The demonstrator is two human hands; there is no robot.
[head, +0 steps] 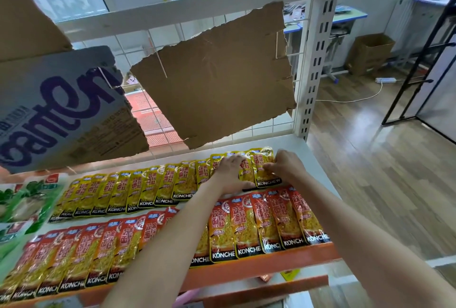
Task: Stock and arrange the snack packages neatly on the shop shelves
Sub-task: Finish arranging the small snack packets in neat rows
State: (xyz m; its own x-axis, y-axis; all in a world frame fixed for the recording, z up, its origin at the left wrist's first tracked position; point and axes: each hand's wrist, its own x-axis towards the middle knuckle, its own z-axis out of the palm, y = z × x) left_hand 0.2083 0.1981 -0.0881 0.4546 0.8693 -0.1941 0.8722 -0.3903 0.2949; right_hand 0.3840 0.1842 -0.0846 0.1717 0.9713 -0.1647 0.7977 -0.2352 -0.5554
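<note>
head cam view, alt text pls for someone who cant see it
Both hands, left hand and right hand, adjust the last yellow snack packets at the right end of the back row; red snack packets line the front of the shelf.

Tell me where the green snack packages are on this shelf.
The green snack packages lie at the far left end of the shelf, beside the left end of the yellow packet row and below the printed cardboard sheet.

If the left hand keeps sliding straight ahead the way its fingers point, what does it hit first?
Probably the top edges of the yellow packets under the left hand, then a strip of bare white shelf and the wire-grid back panel. Depth is uncertain.
</note>
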